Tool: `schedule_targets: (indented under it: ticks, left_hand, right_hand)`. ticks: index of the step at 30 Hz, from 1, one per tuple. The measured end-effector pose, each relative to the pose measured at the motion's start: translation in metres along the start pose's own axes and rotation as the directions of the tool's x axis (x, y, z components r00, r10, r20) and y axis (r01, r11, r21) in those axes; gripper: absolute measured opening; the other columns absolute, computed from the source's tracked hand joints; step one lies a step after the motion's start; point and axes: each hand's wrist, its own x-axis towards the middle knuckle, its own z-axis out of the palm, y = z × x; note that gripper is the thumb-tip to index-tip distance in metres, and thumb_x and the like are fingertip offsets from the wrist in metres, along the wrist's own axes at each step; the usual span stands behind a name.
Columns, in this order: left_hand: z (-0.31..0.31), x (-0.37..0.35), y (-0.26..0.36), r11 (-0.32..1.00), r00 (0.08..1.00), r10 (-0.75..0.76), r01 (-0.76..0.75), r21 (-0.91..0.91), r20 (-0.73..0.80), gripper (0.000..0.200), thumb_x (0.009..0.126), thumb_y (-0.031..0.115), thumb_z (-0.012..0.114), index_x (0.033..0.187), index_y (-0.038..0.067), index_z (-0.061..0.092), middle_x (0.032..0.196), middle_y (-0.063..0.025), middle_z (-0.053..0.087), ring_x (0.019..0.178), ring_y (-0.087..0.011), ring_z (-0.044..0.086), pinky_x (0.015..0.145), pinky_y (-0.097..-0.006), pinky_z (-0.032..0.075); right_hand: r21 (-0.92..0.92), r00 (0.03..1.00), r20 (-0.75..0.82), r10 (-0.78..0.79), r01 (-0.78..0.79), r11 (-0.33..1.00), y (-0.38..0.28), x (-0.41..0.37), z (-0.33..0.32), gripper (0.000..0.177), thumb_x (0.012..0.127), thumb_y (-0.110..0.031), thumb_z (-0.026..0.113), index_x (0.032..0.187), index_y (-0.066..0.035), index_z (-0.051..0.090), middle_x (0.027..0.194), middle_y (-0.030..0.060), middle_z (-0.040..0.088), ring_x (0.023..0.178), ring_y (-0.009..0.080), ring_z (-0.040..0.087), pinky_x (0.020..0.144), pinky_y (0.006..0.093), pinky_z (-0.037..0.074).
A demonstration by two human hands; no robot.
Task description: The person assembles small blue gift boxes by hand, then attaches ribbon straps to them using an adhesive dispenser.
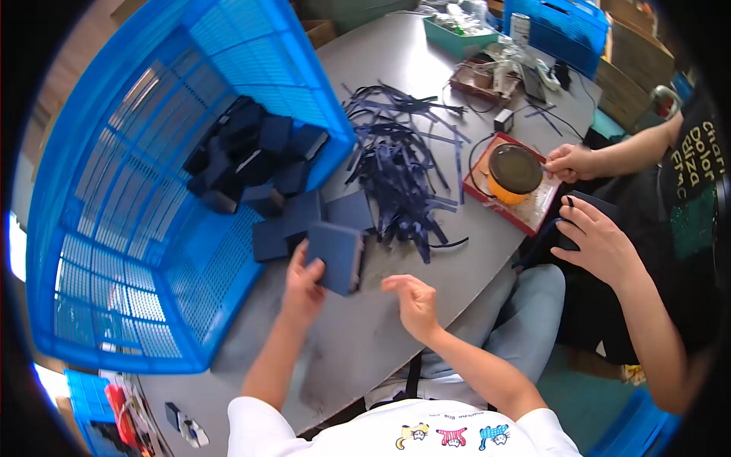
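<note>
My left hand (303, 282) grips a dark blue box (333, 255) by its near left side, tilted above the table. To the right of it, apart from the box, my right hand (415, 305) has its fingers curled in. Whether anything small is between those fingers is hidden. Several more dark blue boxes (349, 211) lie on the table just beyond the held one. A loose pile of dark blue ribbon strips (396, 171) spreads out past both hands.
On the left a large blue plastic basket (114, 354) lies on its side with several dark boxes (266, 160) in it. At right, a co-worker's hands (601, 236) are near a red tray (525, 221) with a dark-lidded orange pot (514, 171). A green bin (457, 38) stands at the back.
</note>
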Motion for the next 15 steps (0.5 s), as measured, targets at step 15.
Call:
schedule_targets:
  ticks: [15]
  left_hand:
    - [0.042, -0.002, -0.037, 0.820, 0.641, -0.534, 0.232, 0.523, 0.551, 0.078, 0.068, 0.018, 0.076, 0.133, 0.008, 0.034, 0.111, -0.0101, 0.055, 0.100, -0.0176, 0.053, 0.088, -0.0330, 0.044]
  right_hand:
    - [-0.126, 0.812, 0.356, 0.462, -0.449, 0.885, -0.058, 0.039, -0.072, 0.022, 0.080, -0.014, 0.063, 0.087, 0.007, 0.062, 0.069, 0.0134, 0.063, 0.059, 0.0124, 0.058, 0.054, 0.0244, 0.047]
